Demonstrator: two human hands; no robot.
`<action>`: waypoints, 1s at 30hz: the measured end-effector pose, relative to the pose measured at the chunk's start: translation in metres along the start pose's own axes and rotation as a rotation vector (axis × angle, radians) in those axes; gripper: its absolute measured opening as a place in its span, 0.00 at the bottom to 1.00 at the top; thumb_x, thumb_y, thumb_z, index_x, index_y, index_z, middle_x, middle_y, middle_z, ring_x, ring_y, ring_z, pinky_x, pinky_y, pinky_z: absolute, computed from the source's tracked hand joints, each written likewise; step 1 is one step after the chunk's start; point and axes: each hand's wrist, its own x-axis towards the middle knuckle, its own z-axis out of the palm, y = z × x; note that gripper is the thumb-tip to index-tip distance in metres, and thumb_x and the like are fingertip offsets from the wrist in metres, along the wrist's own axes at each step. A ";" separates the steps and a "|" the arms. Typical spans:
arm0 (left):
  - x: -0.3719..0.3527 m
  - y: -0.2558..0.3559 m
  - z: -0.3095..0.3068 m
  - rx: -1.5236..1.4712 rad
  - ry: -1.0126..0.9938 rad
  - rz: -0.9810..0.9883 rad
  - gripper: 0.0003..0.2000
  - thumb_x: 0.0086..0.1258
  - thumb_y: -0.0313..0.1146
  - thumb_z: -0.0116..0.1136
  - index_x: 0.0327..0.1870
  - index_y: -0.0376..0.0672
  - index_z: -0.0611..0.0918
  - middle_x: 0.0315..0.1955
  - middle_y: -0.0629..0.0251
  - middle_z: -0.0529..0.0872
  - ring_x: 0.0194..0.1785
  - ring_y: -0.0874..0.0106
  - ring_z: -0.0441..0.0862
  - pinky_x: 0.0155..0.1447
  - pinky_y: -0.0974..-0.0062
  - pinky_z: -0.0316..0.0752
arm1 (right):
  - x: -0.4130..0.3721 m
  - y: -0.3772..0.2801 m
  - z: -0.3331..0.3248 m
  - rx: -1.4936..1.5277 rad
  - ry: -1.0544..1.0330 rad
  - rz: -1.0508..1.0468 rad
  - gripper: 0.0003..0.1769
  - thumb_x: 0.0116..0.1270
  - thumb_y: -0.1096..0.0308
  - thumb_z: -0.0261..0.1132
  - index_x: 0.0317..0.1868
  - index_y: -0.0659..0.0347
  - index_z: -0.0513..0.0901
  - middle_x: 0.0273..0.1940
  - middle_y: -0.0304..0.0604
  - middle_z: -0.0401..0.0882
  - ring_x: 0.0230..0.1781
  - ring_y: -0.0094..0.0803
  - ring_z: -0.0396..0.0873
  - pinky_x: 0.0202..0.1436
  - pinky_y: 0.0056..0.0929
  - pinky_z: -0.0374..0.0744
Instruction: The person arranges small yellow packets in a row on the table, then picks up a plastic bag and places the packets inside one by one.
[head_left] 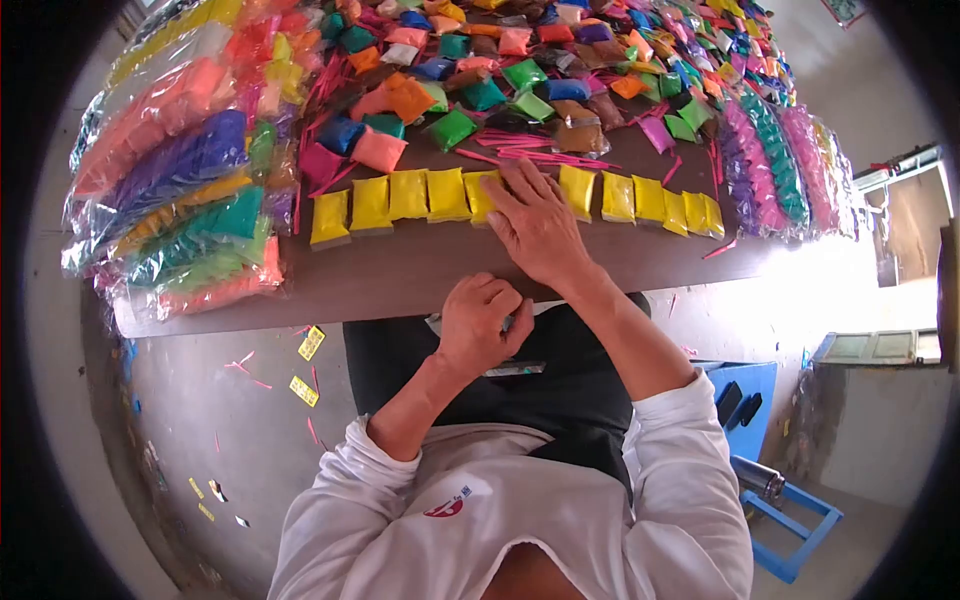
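Observation:
A row of small yellow packets lies along the near part of the brown table. My right hand rests over the middle of this row with its fingers stretched out, covering part of it. Its fingertips reach the pink strips behind the packets. My left hand is at the table's front edge, above my lap, with its fingers curled in. Whether anything is inside those fingers is hidden.
Many coloured packets are heaped behind the row. Clear bags of packed packets stack at the left; long filled sleeves lie at the right. A blue stool stands at lower right. Scraps litter the floor.

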 end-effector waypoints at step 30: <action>-0.016 -0.007 0.006 -0.094 -0.075 0.023 0.04 0.59 0.24 0.62 0.29 0.45 0.79 0.27 0.63 0.80 0.33 0.61 0.79 0.38 0.66 0.74 | -0.135 -0.018 -0.067 0.340 0.214 0.038 0.06 0.58 0.72 0.69 0.29 0.62 0.79 0.30 0.46 0.81 0.32 0.47 0.81 0.36 0.38 0.80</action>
